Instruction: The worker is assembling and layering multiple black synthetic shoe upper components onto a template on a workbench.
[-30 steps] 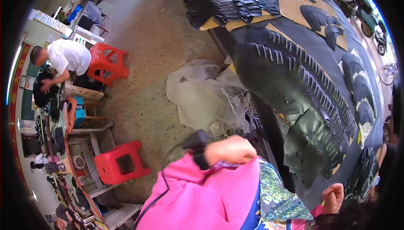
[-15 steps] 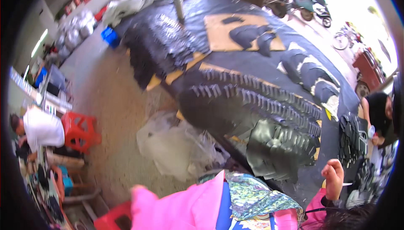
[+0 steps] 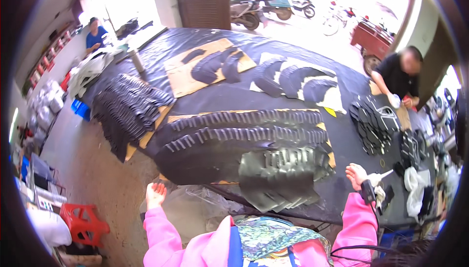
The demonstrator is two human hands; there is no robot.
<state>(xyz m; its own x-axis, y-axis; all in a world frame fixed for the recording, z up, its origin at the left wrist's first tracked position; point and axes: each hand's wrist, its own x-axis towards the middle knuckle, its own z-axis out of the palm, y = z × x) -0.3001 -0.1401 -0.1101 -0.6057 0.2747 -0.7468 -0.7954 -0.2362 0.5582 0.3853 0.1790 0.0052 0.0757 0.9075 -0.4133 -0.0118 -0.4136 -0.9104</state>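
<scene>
My left hand (image 3: 155, 194) is raised at the near left edge of the black-covered table (image 3: 244, 93), palm open, holding nothing. My right hand (image 3: 356, 175) rests on the table's near right part, fingers curled around a thin white tool (image 3: 382, 175), with a black band on the wrist. Between my hands lies a fanned pile of glossy dark cut pieces (image 3: 283, 174). Behind it, long overlapping rows of black cut pieces (image 3: 234, 133) lie on cardboard sheets.
A person in a black shirt (image 3: 398, 76) works at the table's right end beside stacked black pieces (image 3: 373, 123). Another person in blue (image 3: 95, 35) sits far left. A red stool (image 3: 83, 223), clear plastic sheeting (image 3: 195, 203) and parked motorbikes (image 3: 254, 6) surround the table.
The view has swung up from the floor and stools to the table. My left arm has moved out to the left with the hand open; my right hand stays by the table's near right.
</scene>
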